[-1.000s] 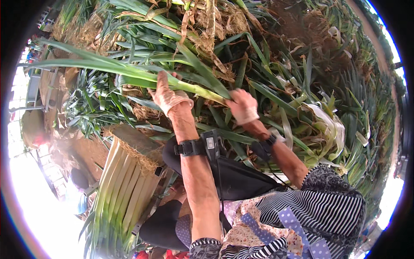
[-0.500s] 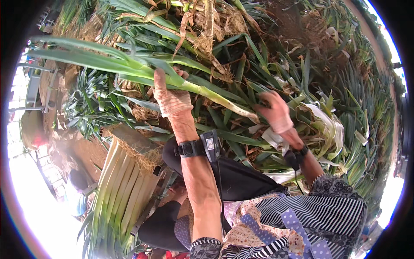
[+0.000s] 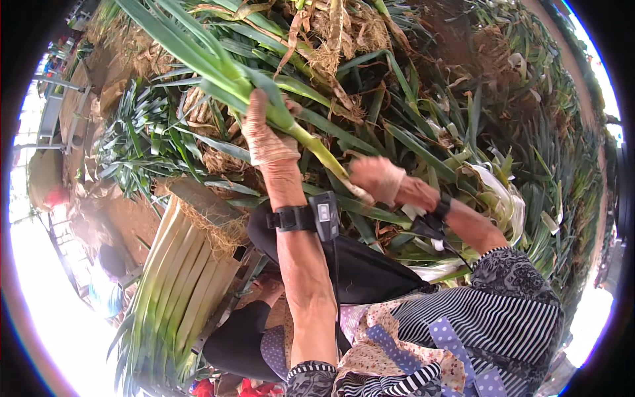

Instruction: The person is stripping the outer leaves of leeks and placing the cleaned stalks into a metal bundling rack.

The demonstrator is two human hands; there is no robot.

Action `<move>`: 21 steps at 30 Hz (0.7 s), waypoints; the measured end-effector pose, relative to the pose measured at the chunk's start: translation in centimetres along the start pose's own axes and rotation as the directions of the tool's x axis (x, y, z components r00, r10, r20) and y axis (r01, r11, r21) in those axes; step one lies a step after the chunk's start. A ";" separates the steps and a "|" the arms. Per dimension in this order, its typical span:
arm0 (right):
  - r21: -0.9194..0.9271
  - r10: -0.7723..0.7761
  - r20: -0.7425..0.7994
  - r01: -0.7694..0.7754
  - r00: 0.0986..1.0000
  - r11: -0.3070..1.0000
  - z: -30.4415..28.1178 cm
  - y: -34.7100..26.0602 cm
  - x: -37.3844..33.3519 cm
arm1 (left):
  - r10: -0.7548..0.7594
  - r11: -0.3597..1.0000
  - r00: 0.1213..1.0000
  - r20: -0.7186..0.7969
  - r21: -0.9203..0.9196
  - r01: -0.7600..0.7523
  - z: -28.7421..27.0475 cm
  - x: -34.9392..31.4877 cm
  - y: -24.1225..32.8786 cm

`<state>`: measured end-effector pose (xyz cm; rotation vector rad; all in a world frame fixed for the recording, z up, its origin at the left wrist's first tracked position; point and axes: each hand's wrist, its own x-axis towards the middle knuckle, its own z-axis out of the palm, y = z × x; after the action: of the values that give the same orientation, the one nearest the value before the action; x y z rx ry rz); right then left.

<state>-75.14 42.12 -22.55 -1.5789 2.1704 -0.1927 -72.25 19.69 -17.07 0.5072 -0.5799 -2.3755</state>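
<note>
A leek [image 3: 311,143] with broad green leaves slants from upper left down to its pale root end in front of me. My left hand [image 3: 268,129] is wrapped round it where the leaves fan out, the thumb lying across the front. Beside the lower shaft, close to the root end, is my right hand [image 3: 377,178], blurred by motion. Its fingers look curled, but whether they touch or grip the shaft does not show clearly. Each wrist wears a black strap, and the left one carries a small device [image 3: 323,214].
A heap of loose leeks [image 3: 423,149] with dry leaves and roots fills the space ahead and right. Peeled pale leaves [image 3: 506,198] lie right of my right hand. At lower left, cleaned leeks [image 3: 178,278] sit side by side. A metal frame [image 3: 53,112] stands far left.
The leek has tilted more steeply, its leaf end swinging up and its root end shifting left. My right hand has moved left and down toward the shaft. The left hand has barely moved.
</note>
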 end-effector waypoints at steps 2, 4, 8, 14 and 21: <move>0.041 0.036 0.120 -0.041 0.992 0.998 1.2 -0.3 -3.3 | -0.011 0.998 1.000 0.025 -0.064 0.013 0.0 -0.2 0.5; 0.242 0.285 0.081 -0.296 0.955 0.924 -0.5 -1.3 -4.6 | -0.001 1.000 1.000 0.021 -0.011 0.001 0.4 -0.6 0.5; 0.457 0.332 -0.382 -0.136 0.863 0.879 -4.9 -2.5 -1.3 | -0.018 0.998 1.000 0.021 0.062 0.017 0.5 -0.7 0.0; 0.336 0.087 -0.540 0.120 0.837 0.934 -6.0 -3.4 5.5 | -0.076 0.995 0.997 0.017 0.064 0.075 0.5 -0.9 -0.2; -0.127 -0.250 -0.359 0.218 0.899 0.968 -2.4 -3.1 2.3 | -0.005 0.990 0.994 -0.112 0.138 0.020 0.7 -0.7 -0.5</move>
<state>-74.01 38.55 -19.90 -1.9883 2.2785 -0.5230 -72.34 20.67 -16.59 0.7017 -0.6960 -2.3117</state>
